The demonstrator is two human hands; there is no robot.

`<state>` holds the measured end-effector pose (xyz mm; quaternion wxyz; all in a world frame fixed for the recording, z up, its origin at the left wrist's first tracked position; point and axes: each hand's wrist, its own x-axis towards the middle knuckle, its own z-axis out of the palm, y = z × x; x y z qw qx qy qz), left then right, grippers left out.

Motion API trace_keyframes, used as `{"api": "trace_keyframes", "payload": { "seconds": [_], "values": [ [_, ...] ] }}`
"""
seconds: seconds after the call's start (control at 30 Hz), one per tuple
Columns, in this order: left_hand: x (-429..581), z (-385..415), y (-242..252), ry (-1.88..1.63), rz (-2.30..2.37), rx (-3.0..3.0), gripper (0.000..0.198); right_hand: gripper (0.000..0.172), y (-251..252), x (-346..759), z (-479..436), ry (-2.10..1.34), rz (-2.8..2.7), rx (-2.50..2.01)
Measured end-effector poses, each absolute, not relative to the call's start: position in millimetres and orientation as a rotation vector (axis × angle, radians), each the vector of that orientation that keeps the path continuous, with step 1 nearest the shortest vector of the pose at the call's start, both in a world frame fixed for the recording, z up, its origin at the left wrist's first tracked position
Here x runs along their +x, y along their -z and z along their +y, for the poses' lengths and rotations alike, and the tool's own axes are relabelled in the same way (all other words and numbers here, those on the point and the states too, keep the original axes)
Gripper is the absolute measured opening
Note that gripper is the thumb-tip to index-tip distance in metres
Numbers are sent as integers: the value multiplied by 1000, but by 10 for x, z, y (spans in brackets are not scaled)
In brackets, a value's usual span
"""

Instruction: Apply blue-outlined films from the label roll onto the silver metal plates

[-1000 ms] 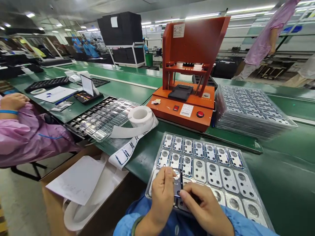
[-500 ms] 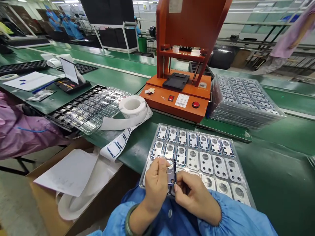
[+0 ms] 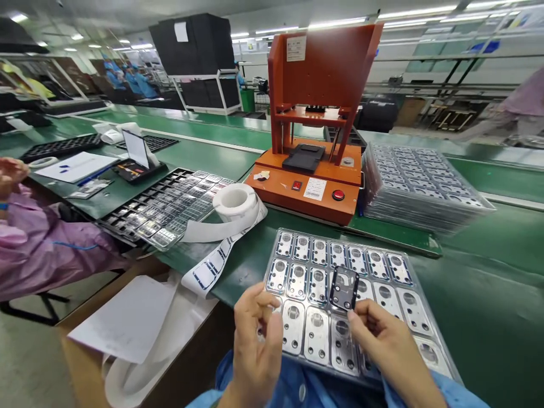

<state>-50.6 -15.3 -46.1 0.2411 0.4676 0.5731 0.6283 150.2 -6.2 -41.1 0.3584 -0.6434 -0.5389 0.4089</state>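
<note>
The right hand (image 3: 389, 337) pinches the lower right corner of a dark plate (image 3: 345, 290) between thumb and forefinger, its other fingers curled in. The left hand (image 3: 257, 340) hangs loosely spread by the left edge of a clear tray (image 3: 433, 326), thumb and fingers apart. The dark plate, tilted a little, is over the second row from the back of that tray, just right of three blue-edged plates; whether it touches the tray cannot be told. Silvery plates, each with a round mark and small holes, fill the rows around it — those in the back row are edged in blue.

Behind the tray stands an orange machine (image 3: 314, 71) with a red button (image 3: 338, 195) on its front. A tall stack of trays (image 3: 429, 212) sits to its right. To its left lies a roll of labels (image 3: 232, 204), its strip trailing toward the near edge of the green surface (image 3: 488, 277). Farther left is a black tray (image 3: 123, 215) with clear packs on it, and beyond it an open case (image 3: 136, 171). Below — at lower left — an open carton (image 3: 74, 345) holds white paper (image 3: 127, 317). At far left sits a person in a pink smock (image 3: 63, 243).
</note>
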Motion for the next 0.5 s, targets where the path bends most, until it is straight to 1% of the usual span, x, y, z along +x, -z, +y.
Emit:
{"api": "trace_keyframes", "payload": {
  "seconds": [0.17,0.23,0.33,0.43,0.5],
  "values": [
    [-633,-142,506,-1598,1804,1312,34,26,534,1490,-24,-899,-1540,-1821],
    [-639,-170,448,-1558,1847,1342,26,27,553,1501,-13,-810,-1623,-1862],
    [-603,-245,330,-1524,1749,1437,16,32,552,1551,-16,-748,-1724,-1913],
    [-583,-292,275,-1527,1646,1493,14,39,477,1581,-44,-739,-1713,-1966],
    [-595,-302,296,-1548,1647,1438,14,38,368,1533,-79,-705,-1649,-1954]
  ]
}}
